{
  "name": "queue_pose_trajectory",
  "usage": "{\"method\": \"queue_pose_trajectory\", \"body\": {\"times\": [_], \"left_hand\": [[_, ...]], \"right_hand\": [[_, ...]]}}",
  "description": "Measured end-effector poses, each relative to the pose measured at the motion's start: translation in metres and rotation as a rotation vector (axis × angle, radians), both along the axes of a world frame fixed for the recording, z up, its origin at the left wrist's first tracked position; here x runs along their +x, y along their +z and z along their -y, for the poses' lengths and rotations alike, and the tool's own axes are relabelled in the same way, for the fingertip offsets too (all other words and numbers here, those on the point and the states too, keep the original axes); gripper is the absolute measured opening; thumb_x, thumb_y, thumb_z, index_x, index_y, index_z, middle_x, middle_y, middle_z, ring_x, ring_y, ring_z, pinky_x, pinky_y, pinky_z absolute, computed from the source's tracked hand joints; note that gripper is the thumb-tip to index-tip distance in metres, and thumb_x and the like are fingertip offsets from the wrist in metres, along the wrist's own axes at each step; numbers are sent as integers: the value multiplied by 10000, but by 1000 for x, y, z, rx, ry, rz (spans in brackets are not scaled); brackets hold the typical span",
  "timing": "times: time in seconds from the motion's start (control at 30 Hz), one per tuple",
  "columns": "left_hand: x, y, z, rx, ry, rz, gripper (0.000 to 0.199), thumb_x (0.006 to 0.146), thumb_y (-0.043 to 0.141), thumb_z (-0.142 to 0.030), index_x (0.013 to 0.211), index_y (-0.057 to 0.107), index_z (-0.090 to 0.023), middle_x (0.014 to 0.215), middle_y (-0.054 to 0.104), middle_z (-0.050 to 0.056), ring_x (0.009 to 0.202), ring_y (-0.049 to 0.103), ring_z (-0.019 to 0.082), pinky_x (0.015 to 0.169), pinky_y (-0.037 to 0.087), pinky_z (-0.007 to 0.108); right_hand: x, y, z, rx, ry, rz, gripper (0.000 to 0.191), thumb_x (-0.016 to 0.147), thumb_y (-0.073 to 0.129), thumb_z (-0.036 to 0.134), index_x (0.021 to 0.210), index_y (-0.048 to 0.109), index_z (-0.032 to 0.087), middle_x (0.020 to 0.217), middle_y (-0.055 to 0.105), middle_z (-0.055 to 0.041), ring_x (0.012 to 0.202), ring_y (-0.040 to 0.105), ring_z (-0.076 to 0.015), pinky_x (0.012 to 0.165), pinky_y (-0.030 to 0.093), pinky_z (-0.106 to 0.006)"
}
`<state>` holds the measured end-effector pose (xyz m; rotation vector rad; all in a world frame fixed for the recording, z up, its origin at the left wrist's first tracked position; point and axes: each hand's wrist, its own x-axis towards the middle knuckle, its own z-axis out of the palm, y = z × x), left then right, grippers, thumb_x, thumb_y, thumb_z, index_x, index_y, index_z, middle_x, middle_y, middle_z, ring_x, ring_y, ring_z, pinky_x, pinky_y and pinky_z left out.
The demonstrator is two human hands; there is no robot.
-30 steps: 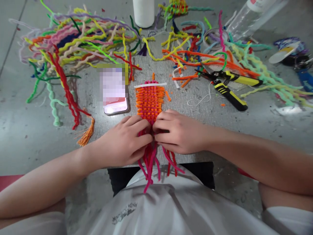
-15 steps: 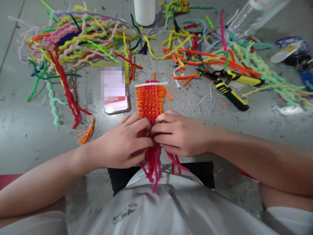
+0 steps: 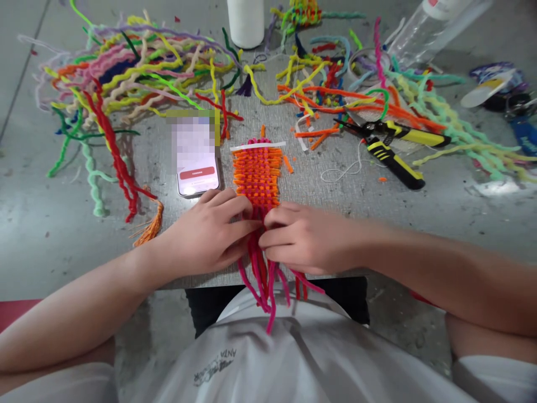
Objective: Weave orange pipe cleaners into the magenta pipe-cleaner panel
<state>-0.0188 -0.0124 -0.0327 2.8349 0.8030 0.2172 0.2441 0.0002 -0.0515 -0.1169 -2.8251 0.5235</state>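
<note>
A woven strip (image 3: 257, 176) of orange and pink fuzzy strands lies on the table in front of me, a thin white strip (image 3: 255, 146) across its top end. At its lower end my left hand (image 3: 222, 229) is closed, thumb and fingers pinching among the pink strands. Close beside it, my right hand (image 3: 300, 235) is closed on the same strands, its fingertips nearly touching the left ones. Loose pink strands (image 3: 271, 302) hang below both hands over the table edge. The fingers hide exactly which strands each hand pinches.
A phone (image 3: 196, 162) lies left of the weaving. A heap of coloured fuzzy strands (image 3: 138, 73) covers the back left. Yellow-black pliers or snips (image 3: 388, 140) lie open at right, near orange strands. A white bottle (image 3: 246, 22) and a clear bottle (image 3: 423, 33) stand behind.
My left hand has shifted slightly up and left, its fingers now straighter towards the strands. My right hand has dipped a little. The hanging pink ends have spread and swung.
</note>
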Motion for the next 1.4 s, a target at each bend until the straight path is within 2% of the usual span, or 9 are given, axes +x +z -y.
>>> {"method": "queue_pose_trajectory", "body": {"times": [0.27, 0.43, 0.67, 0.73, 0.83, 0.9, 1.0, 1.2, 1.4], "left_hand": [[-1, 0, 0, 24, -23, 29, 214, 979, 607, -204, 1121, 767, -211, 1136, 677, 108, 982, 604, 269, 848, 461, 428], [1, 2, 2, -114, -174, 66, 155, 989, 594, -211, 982, 745, -243, 1101, 698, 70, 994, 601, 247, 920, 444, 429], [5, 8, 4, -231, -355, 157, 165, 1025, 576, -243, 1021, 739, -221, 1086, 721, 85, 979, 636, 247, 933, 465, 448], [4, 10, 3, -197, -296, 224, 147, 1014, 583, -211, 1034, 729, -205, 1111, 718, 100, 994, 650, 244, 930, 493, 434], [-1, 10, -1, -47, -52, 271, 165, 994, 586, -150, 1095, 713, -183, 1121, 704, 118, 977, 659, 234, 884, 533, 397], [-5, 8, -5, 53, 68, 212, 183, 1000, 575, -139, 1113, 715, -172, 1067, 699, 109, 927, 661, 228, 837, 548, 382], [-8, 2, -9, 134, 107, 65, 189, 1007, 563, -154, 1083, 735, -165, 1012, 712, 96, 868, 674, 238, 774, 552, 385], [-4, -11, -6, 110, 100, 54, 196, 989, 582, -153, 1046, 768, -170, 968, 737, 69, 821, 686, 230, 728, 546, 364], [-2, -6, -3, 65, 7, 52, 190, 984, 593, -159, 1008, 778, -190, 1005, 745, 71, 860, 701, 232, 755, 548, 379]], "right_hand": [[-3, 8, 20, -98, 171, 49, 144, 1024, 609, 195, 921, 709, 206, 1143, 790, -33, 1078, 550, -260, 869, 379, -412], [0, 7, 21, -229, 258, 53, 206, 982, 758, 373, 878, 712, 201, 994, 793, 0, 1025, 570, -248, 873, 377, -420], [3, 9, 18, -358, 200, -151, 269, 1045, 699, 368, 847, 712, 187, 963, 797, -23, 945, 600, -208, 855, 447, -384], [4, 7, 12, -354, 118, -225, 270, 1069, 654, 319, 844, 703, 179, 893, 771, -45, 857, 607, -191, 819, 459, -365], [8, -1, -3, -295, -81, -293, 264, 1086, 600, 241, 843, 682, 179, 785, 709, -44, 756, 585, -173, 757, 449, -336], [11, -8, -14, -215, -248, -294, 222, 1073, 622, 245, 869, 679, 176, 767, 675, -41, 742, 572, -180, 733, 435, -331], [12, -16, -24, -151, -403, -231, 165, 1050, 667, 292, 946, 697, 168, 837, 684, -59, 799, 588, -204, 777, 455, -344], [8, -18, -21, -72, -344, -114, 222, 1095, 574, 249, 1064, 771, 152, 936, 728, -93, 886, 614, -233, 855, 468, -385], [8, -16, -21, -114, -309, -86, 214, 1082, 596, 240, 1071, 791, 154, 941, 741, -86, 909, 618, -231, 880, 484, -397]]}}
